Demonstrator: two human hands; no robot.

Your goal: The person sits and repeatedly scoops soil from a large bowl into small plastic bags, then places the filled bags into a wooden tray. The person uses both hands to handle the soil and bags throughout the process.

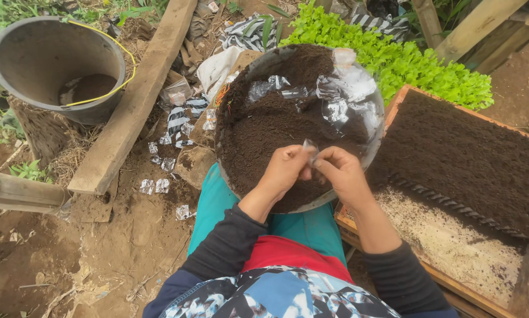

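Hands meet over the round metal basin of dark soil [241, 141] resting on the lap, left hand [285, 171] and right hand [341, 172] together pinching a small clear plastic bag [310, 148] above it so spilled soil falls back in.

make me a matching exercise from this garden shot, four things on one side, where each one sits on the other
Things:
1. grey bucket
2. basin of dark soil
3. small clear plastic bag
4. green lettuce patch

Places:
A. pinched between the left hand and right hand
B. top left, on a stump
C. on the person's lap, centre
D. top right, behind the basin

Pairs: 1-B, 2-C, 3-A, 4-D
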